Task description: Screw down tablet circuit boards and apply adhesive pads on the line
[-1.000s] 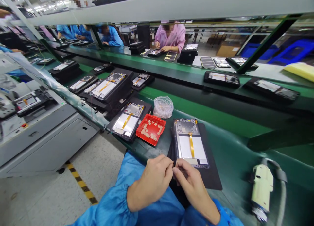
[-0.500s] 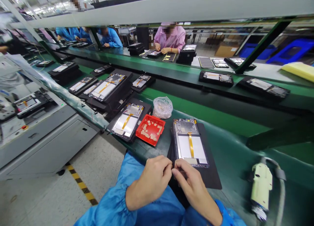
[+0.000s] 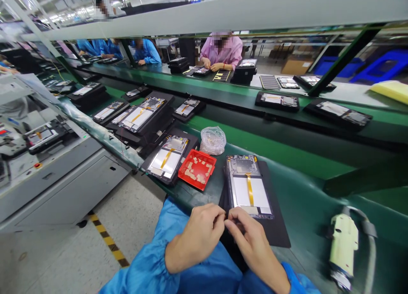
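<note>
My left hand [image 3: 204, 232] is closed, with thumb and fingers pinched together near the bench edge. My right hand [image 3: 250, 238] is curled the same way, its fingertips almost meeting the left ones. Whatever they hold between them is too small or hidden to make out. Just beyond the hands lies an opened tablet [image 3: 248, 185], its circuit board, silver battery and orange flex cable showing. It rests on a black foam pad [image 3: 280, 230]. To the left sits a red tray [image 3: 204, 181] with several small beige pieces, beside another opened tablet [image 3: 164, 162] on black foam.
A clear plastic bag [image 3: 213, 141] of tiny parts stands behind the tray. At the right lies a pale electric screwdriver [image 3: 344, 243] with its cable. More opened tablets [image 3: 143, 113] are stacked at the left. Across the conveyor [image 3: 287, 145], a person in pink [image 3: 221, 52] works.
The view has shifted slightly, and the tablets on the conveyor at the right have moved a little left. Both hands keep nearly the same pinched pose.
</note>
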A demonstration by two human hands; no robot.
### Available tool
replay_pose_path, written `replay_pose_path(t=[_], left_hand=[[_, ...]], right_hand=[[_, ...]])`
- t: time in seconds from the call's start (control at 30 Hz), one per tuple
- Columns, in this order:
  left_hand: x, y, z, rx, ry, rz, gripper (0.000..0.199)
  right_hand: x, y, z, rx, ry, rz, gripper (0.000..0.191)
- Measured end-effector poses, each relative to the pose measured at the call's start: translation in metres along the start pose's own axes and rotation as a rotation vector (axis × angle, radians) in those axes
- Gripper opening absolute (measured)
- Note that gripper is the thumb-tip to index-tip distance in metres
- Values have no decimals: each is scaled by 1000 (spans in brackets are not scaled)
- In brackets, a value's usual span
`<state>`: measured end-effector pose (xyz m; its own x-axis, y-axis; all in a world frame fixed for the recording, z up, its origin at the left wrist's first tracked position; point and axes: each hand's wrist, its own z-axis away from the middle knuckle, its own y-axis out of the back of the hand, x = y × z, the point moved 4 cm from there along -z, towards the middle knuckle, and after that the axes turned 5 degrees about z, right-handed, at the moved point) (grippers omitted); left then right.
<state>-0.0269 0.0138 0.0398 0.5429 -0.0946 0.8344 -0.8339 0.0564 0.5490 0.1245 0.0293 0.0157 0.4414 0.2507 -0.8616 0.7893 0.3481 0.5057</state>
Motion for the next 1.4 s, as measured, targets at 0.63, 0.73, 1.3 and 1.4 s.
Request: replay_pose_path(t=[0.63, 0.73, 1.3, 1.4], left_hand=[[-46, 41, -47, 247, 18, -443, 18], [-67, 47, -80, 123, 66, -696, 22], [-48, 8, -28, 385, -298, -304, 21], [-33, -11, -13, 326, -358, -253, 23]], right_hand=[[44, 66, 1, 129, -26, 176, 27], [53, 92, 5, 152, 142, 460, 15], [70, 72, 29, 177, 637, 716, 32], [73, 71, 29, 152, 673, 703, 35]])
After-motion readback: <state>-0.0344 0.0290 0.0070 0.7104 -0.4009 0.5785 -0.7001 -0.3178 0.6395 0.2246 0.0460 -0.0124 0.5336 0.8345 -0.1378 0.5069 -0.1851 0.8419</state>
